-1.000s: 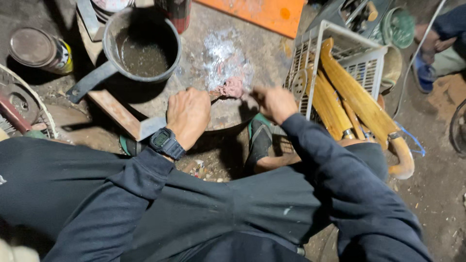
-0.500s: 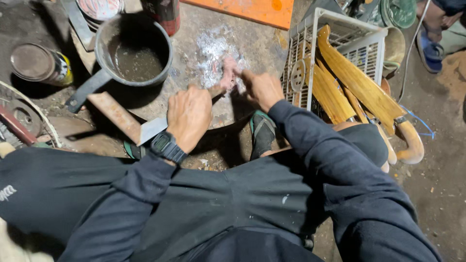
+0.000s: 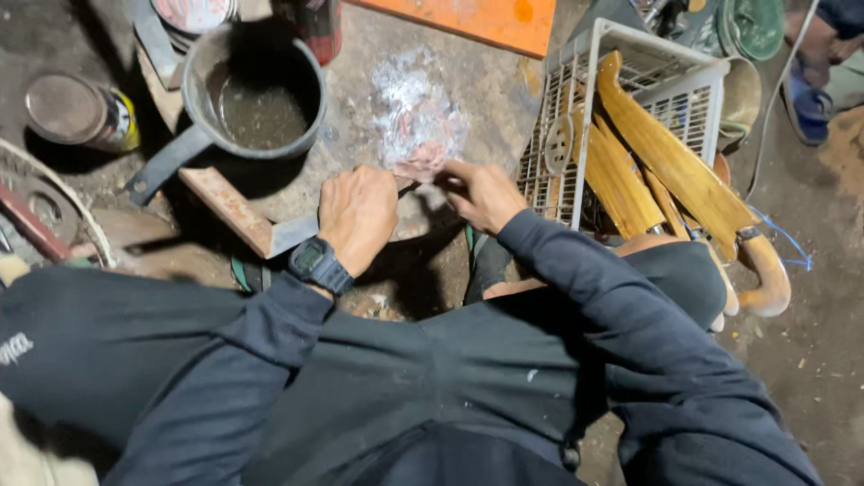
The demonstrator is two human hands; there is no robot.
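Being pressed under the left hand (image 3: 358,216) is a flat metal blade (image 3: 292,236), fingers curled down over it, while a pinkish lump (image 3: 421,165) is being pinched by the right hand (image 3: 481,193) at the near edge of the stone slab (image 3: 468,90). White residue is already being left on the slab; the lump looks only partly worked. Room is being limited by the pot (image 3: 256,90) on the left and the white crate (image 3: 630,117) on the right.
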